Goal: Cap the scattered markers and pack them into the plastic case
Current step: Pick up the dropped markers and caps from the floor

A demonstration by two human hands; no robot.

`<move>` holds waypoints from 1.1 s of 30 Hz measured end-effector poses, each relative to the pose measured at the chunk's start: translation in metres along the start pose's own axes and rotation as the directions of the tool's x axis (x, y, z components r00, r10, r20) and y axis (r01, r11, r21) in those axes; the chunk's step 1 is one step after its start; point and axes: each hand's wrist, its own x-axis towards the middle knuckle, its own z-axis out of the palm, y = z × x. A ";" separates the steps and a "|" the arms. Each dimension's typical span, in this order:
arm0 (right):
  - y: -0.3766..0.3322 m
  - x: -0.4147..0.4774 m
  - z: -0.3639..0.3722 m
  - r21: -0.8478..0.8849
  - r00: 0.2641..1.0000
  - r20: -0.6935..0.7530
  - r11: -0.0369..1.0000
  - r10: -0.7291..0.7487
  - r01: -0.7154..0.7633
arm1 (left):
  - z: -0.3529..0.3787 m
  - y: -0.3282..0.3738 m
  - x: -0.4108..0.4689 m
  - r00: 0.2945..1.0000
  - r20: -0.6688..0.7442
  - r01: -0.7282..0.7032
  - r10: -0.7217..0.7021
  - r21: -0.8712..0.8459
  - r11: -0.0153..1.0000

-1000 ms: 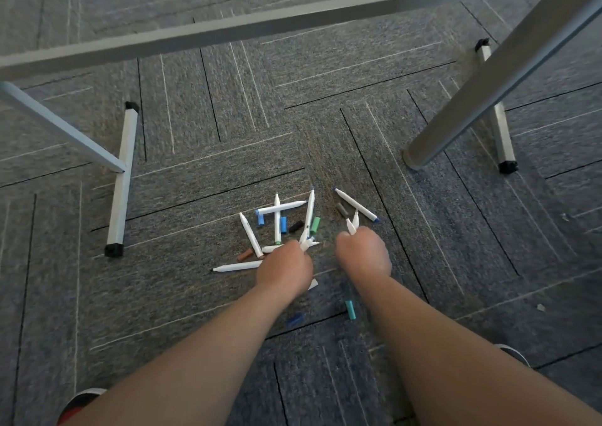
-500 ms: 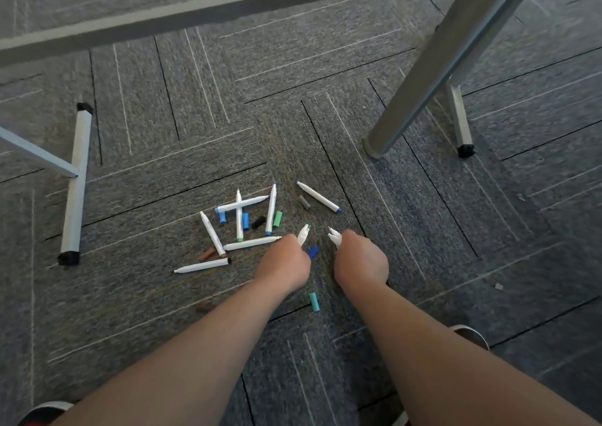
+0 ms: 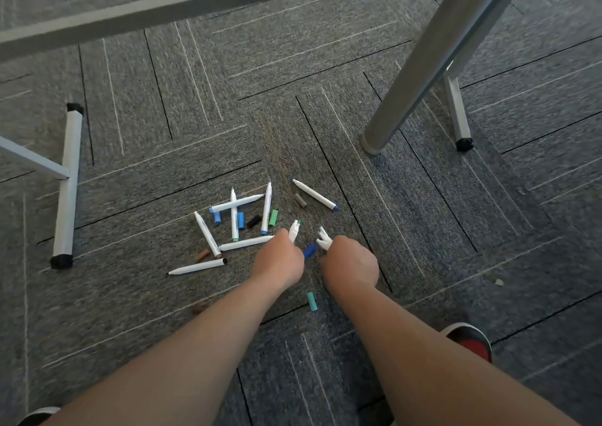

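While left hand (image 3: 278, 261) and right hand (image 3: 350, 262) each grip white barrels, the other markers (image 3: 234, 217) lie scattered on carpet (image 3: 423, 262).
Left hand is curled round one held marker (image 3: 293, 231), its end poking out past the knuckles. Right hand is curled round a white bundle (image 3: 324, 242); count unclear, two ends seem to show. Fingers of both are hidden behind the hand backs. Blue cap (image 3: 309, 250) lies between the hands, part covered; teal cap (image 3: 311, 301) lies nearer, between the forearms. Scattered barrels cross each other left of the hands, with loose caps among them; tip colours are too small to read. Lone marker (image 3: 314, 194) and grey cap (image 3: 300, 199) lie apart, farther out. Table leg (image 3: 423, 67) stands beyond; shoe (image 3: 472, 341) is partly behind the right forearm.
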 end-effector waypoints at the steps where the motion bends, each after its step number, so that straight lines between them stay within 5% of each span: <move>1: -0.001 0.002 -0.002 0.058 1.000 -0.019 0.998 0.007 -0.005 | -0.001 0.001 0.000 1.000 -0.003 0.003 -0.003 -0.012 1.000; 7: -0.007 0.027 -0.025 0.249 0.997 -0.069 0.967 -0.038 0.054 | -0.013 0.013 0.008 1.000 0.012 0.029 -0.028 -0.059 0.998; 20: -0.049 0.068 -0.051 0.065 0.979 -0.103 0.981 -0.176 0.183 | -0.052 0.005 0.057 0.992 -0.117 0.049 -0.054 -0.043 0.998; 33: -0.057 0.093 -0.045 -0.118 0.992 -0.038 0.986 -0.123 0.118 | -0.045 -0.009 0.088 0.980 -0.196 -0.002 0.026 0.122 0.992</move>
